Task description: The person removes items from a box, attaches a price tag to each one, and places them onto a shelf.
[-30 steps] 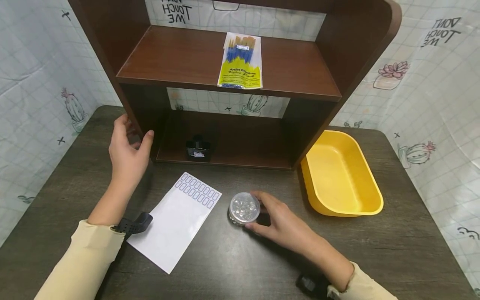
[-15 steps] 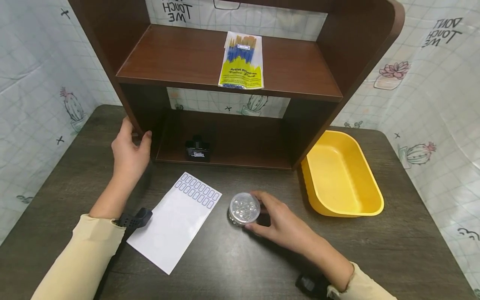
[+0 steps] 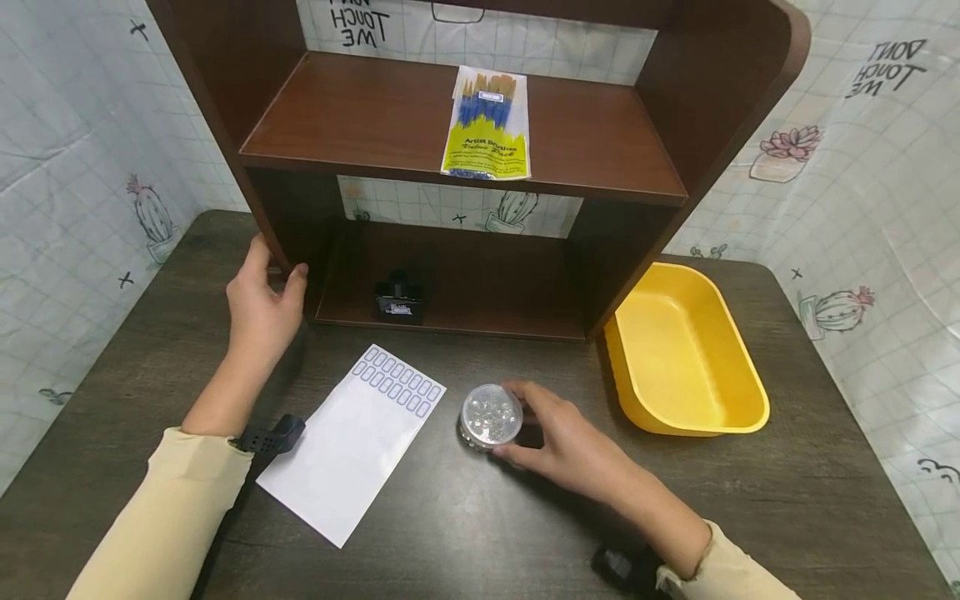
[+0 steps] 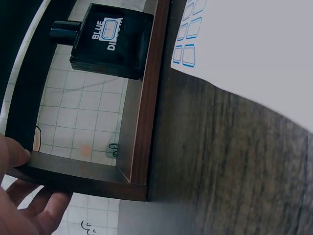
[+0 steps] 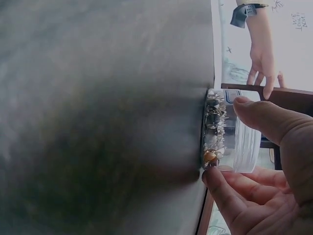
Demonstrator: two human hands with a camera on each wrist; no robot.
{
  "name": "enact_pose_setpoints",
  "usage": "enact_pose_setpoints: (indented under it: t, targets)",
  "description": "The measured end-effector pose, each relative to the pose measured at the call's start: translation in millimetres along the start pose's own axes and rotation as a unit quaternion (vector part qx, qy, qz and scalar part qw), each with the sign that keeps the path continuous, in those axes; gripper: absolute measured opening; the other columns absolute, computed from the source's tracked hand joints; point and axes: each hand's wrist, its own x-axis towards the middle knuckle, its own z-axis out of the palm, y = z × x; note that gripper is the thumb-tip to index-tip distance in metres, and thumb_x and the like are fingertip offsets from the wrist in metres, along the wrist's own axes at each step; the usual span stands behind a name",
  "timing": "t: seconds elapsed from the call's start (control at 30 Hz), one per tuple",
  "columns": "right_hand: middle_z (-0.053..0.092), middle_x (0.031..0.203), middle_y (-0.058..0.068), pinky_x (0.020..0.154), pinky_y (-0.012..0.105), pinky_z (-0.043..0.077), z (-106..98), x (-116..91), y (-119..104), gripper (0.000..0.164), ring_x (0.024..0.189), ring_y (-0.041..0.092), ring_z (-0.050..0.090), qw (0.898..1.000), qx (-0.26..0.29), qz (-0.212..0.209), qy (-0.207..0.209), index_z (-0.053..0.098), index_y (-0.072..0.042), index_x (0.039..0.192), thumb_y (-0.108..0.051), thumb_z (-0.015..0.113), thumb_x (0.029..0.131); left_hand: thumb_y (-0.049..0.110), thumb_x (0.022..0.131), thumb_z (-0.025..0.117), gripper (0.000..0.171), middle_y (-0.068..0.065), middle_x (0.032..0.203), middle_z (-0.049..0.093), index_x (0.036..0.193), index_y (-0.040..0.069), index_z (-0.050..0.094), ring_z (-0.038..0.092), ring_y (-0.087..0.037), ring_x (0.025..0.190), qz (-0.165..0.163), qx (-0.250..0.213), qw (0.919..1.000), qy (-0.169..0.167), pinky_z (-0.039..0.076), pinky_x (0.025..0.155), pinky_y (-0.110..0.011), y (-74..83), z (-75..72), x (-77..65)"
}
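Note:
My left hand (image 3: 262, 312) grips the left side panel of a dark brown wooden shelf (image 3: 360, 125), thumb on the inner side and fingers round the outer side, as the left wrist view shows. On the tabletop, my right hand (image 3: 558, 437) holds a small round clear jar (image 5: 247, 142) between thumb and fingers. Its transparent lid faces up, and small shiny silvery pieces with one orange bit lie at its bottom. A white sheet (image 3: 341, 467) with rows of blue-outlined labels lies between the hands.
A dark bottle (image 3: 399, 300) marked "BLUE" stands on the lower shelf. The upper shelf bears a packet of artist brushes (image 3: 489, 125). Right of the shelf sits a yellow plastic tub (image 3: 686, 350), beside its side panel. A patterned cloth (image 3: 862, 192) hangs behind the table.
The fingers of my left hand have closed in on the shelf's side panel, where they stood more spread before. My right hand and the jar have stayed in place.

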Motion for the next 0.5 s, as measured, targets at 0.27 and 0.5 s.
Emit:
enact_pose_setpoints:
  t: [0.27,0.5]
  targets:
    - [0.069,0.131,0.015,0.096,0.039,0.061,-19.7,10.1,4.7,0.071,0.113,0.026,0.073,1.000,-0.005,0.001,0.021,0.053,0.001,0.140,-0.015,0.090,0.082,0.005,0.102,0.060,0.030,-0.026,0.116,0.070,0.131,-0.001,0.057,0.071,-0.041,0.101,0.006,0.010,0.9999,-0.002,0.038,0.073,-0.006,-0.6,-0.7,0.8]
    - [0.067,0.133,0.017,0.097,0.049,0.060,-48.8,24.9,13.0,0.072,0.114,0.032,0.073,0.998,-0.028,0.039,0.036,0.051,-0.001,0.143,-0.016,0.089,0.084,0.005,0.102,0.060,0.028,-0.026,0.117,0.070,0.130,-0.001,0.057,0.071,-0.042,0.103,0.004,0.010,0.9999,-0.004,0.038,0.072,-0.003,-0.7,-1.1,1.4]
